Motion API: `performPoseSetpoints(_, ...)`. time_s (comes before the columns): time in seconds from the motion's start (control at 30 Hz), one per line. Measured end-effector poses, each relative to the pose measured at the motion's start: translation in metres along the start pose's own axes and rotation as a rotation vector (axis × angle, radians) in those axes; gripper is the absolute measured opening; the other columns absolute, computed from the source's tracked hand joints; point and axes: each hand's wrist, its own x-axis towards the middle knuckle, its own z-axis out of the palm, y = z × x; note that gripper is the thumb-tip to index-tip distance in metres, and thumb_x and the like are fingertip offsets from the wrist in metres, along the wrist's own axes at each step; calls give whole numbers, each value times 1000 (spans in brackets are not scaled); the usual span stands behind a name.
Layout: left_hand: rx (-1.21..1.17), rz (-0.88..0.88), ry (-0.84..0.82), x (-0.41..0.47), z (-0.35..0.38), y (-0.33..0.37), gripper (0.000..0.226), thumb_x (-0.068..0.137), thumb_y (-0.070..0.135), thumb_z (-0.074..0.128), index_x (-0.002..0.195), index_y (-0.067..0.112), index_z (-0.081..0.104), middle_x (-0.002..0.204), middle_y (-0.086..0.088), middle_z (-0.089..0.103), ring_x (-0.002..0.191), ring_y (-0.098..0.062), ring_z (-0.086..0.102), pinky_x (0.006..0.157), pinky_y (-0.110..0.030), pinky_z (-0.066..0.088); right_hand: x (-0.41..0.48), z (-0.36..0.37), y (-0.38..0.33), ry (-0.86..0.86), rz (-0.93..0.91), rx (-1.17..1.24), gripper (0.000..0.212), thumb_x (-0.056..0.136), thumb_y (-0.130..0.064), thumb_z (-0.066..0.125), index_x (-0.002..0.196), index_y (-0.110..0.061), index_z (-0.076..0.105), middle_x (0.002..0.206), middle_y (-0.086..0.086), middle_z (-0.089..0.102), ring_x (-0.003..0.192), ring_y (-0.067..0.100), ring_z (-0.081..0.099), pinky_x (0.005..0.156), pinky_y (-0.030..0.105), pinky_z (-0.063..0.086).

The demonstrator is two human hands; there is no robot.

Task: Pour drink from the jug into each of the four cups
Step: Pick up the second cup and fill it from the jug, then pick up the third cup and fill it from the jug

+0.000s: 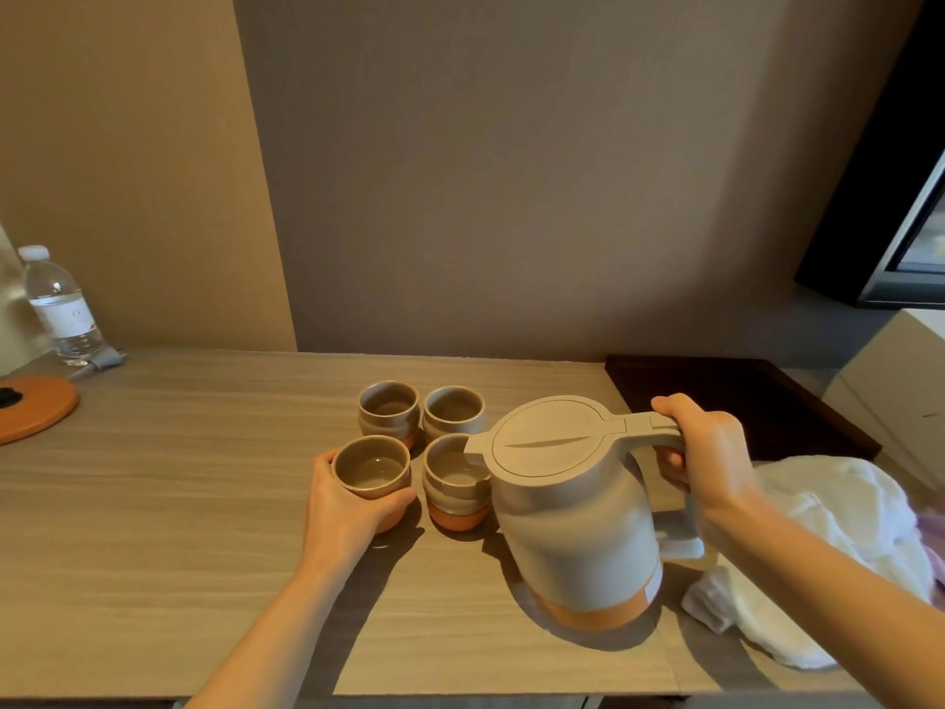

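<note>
Tilting the jug (pixel 575 519) toward the cups, we hold its handle in our right hand (pixel 708 452), fingers wrapped tight around the grip and thumb lying along the top. The jug is grey with an orange base, its lid closed, and it leans left with its spout over the rim of the near right cup (pixel 455 486); whether its base touches the table (pixel 179 504) we cannot tell. Pale liquid shows in that cup. Our left hand (pixel 347 504) cups the near left cup (pixel 372 470), thumb on its left side and fingers curled around its front, pressed against the wall. That cup also holds some liquid. Behind these two stand the far left cup (pixel 388 414) and the far right cup (pixel 454 412), close together; we cannot tell if they hold anything. All four cups form a tight square near the middle of the table.

A white cloth (pixel 838 550) lies bunched at the table's right edge, just beside the jug. A dark tray (pixel 741 396) sits at the far right corner. At the far left corner stands a water bottle (pixel 59 304), and an orange round pad (pixel 36 409) lies near the left edge.
</note>
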Motion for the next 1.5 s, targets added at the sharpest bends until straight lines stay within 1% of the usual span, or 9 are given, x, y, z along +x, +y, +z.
performPoseSetpoints(0.33, 0, 21, -146, 0, -11, -3, 93, 55, 23, 93, 130, 25, 38, 117, 6, 53, 113, -16, 51, 84, -26, 43, -1, -2, -1, -23, -9, 2, 40, 89, -26, 53, 56, -4, 56, 43, 2, 38, 49, 16, 35, 55, 29, 31)
performPoseSetpoints(0.47, -82, -43, -196, 7, -29, 9, 104, 59, 42, 83, 146, 26, 29, 139, 6, 44, 130, -19, 41, 104, -38, 40, -1, -2, -3, -27, -12, 6, 41, 90, -25, 52, 55, -5, 56, 41, 0, 40, 49, 16, 36, 57, 30, 32)
performPoseSetpoints(0.57, -102, 30, -165, 17, -36, 27, 87, 68, 50, 71, 144, 26, 36, 145, 5, 44, 134, -16, 39, 109, -40, 36, 0, -2, -3, -38, -16, 9, 41, 90, -25, 52, 55, -4, 57, 41, 0, 39, 47, 15, 35, 56, 30, 32)
performPoseSetpoints(0.67, 0, 142, -183, 34, -32, 46, 63, 81, 37, 72, 137, 25, 45, 139, 5, 51, 131, -13, 43, 107, -36, 38, 2, -1, -1, -49, -24, 2, 41, 90, -25, 53, 58, 0, 59, 46, 5, 40, 47, 16, 35, 56, 31, 32)
performPoseSetpoints(0.77, 140, 215, -246, 55, -17, 57, 57, 82, 31, 74, 133, 26, 48, 136, 5, 53, 128, -15, 46, 102, -31, 39, 4, 0, -1, -41, -24, -18, 41, 90, -26, 53, 60, 2, 57, 51, 9, 41, 50, 18, 37, 59, 33, 34)
performPoseSetpoints(0.97, 490, 302, -387, 84, 29, 69, 79, 76, 43, 77, 142, 24, 39, 146, -2, 44, 134, -22, 41, 102, -35, 40, 7, -1, 0, -55, -12, -18, 42, 90, -26, 53, 57, 0, 55, 50, 8, 39, 51, 19, 37, 58, 31, 34)
performPoseSetpoints(1.1, 681, 264, -431, 101, 53, 70, 95, 68, 66, 72, 145, 23, 37, 150, -3, 40, 137, -25, 37, 105, -44, 40, 7, -1, -2, -51, -13, -17, 45, 91, -24, 52, 49, -7, 55, 47, 7, 40, 52, 19, 37, 59, 31, 34)
performPoseSetpoints(1.2, 767, 236, -513, 106, 62, 68, 111, 48, 88, 61, 137, 23, 46, 140, -5, 51, 129, -27, 43, 101, -48, 46, 9, -2, -3, -78, -10, -3, 54, 91, -23, 52, 37, -17, 53, 39, 0, 38, 49, 18, 35, 58, 31, 33)
performPoseSetpoints(1.5, 927, 253, -507, 113, 79, 67, 92, 59, 76, 70, 126, 15, 53, 129, -6, 57, 128, -29, 42, 102, -43, 42, 11, -3, -3, -112, -19, -10, 58, 92, -22, 50, 34, -17, 53, 36, -6, 45, 49, 15, 38, 58, 29, 33)
